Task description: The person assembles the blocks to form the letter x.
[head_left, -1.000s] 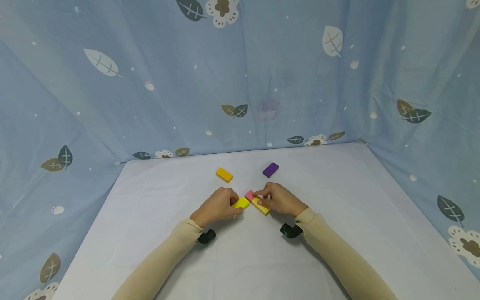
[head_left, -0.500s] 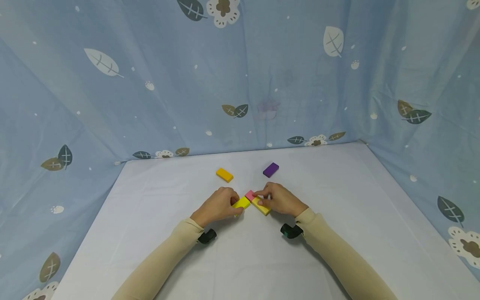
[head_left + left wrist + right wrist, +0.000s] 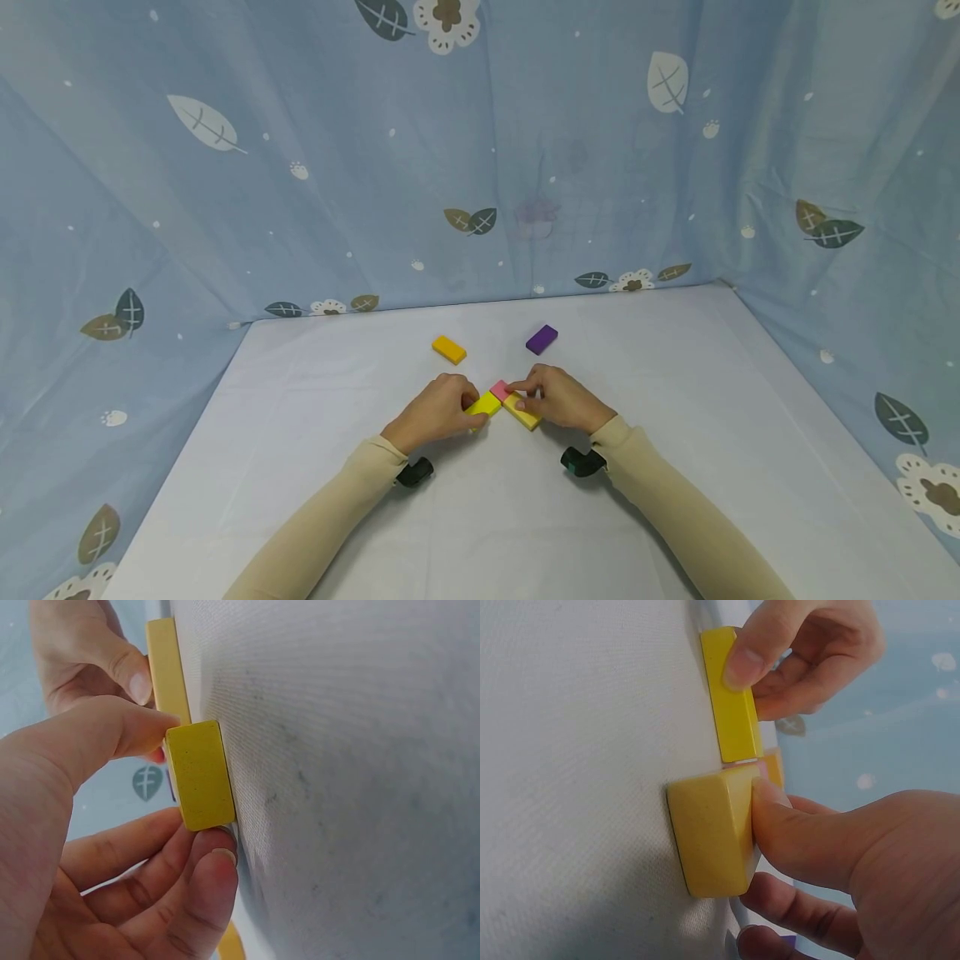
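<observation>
Near the middle of the table, my left hand pinches a bright yellow block between thumb and fingers. The left wrist view shows that yellow block end-on, lying against the cloth. My right hand holds a pale yellow block, its thumb on the block's side in the right wrist view. A pink block lies at the corner where the two yellow blocks come together at an angle. The right index finger reaches onto or beside the pink block; its exact contact is unclear.
Behind the left hand lies an orange-yellow block. A purple block rests beyond the right hand. White cloth covers the table, and a blue patterned curtain hangs along its back and sides.
The bright yellow block has shifted very slightly right, closer against the pink block, which has also moved a touch. Both hands stay almost in the same place, with the same grips.
</observation>
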A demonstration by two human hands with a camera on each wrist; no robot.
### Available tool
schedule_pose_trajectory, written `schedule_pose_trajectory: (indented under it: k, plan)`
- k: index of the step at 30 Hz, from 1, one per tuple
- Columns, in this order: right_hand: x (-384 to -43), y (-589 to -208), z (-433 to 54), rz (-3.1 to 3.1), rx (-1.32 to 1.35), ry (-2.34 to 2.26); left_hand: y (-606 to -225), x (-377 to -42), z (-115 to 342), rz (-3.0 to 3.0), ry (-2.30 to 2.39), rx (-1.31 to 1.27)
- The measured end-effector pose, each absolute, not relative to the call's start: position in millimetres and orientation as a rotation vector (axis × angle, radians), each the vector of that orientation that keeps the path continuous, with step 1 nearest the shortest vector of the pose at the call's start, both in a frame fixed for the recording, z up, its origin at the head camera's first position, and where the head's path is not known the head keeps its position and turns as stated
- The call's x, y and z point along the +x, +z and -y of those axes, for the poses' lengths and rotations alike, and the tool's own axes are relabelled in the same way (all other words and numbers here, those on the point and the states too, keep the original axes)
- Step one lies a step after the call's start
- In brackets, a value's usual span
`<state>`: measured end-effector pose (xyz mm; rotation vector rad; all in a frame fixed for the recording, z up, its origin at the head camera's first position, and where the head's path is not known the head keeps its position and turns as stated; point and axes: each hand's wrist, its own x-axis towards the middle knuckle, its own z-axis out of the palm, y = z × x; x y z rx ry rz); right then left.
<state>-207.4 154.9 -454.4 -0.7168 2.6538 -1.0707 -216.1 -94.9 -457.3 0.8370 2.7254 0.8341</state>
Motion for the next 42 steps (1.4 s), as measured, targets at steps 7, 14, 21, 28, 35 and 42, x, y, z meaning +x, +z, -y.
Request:
schedule_pose_trajectory:
  k: [7, 14, 21, 28, 35, 42]
  plan:
    - [-206.7, -454.0, -155.1, -2.647, -0.719, -1.080, -457.6, -216.1, 94.6, -2.715, 0.838, 0.842]
    - [-205.8, -453.5, -155.0, -2.647, -0.692, -1.081, -456.5, -216.0, 94.2, -2.713, 0.842, 0.861]
    - [-205.7, -453.6, -156.4, -2.646, -0.711, -1.099, -456.1, -215.6, 93.8, -2.710, 0.843, 0.863]
    - [-207.1, -455.4, -155.5, -2.642, -0.699, -1.091, -456.0, -215.8, 94.1, -2.704, 0.835, 0.846]
    - [-207.2, -453.7, -154.5, -2.628, -0.639, -1.101, -455.4, -216.6, 93.8, -2.709, 0.823, 0.862]
    - [-207.9, -454.8, -155.0, -2.639, -0.667, -1.089, -455.6, -216.6, 93.9, -2.711, 0.822, 0.871]
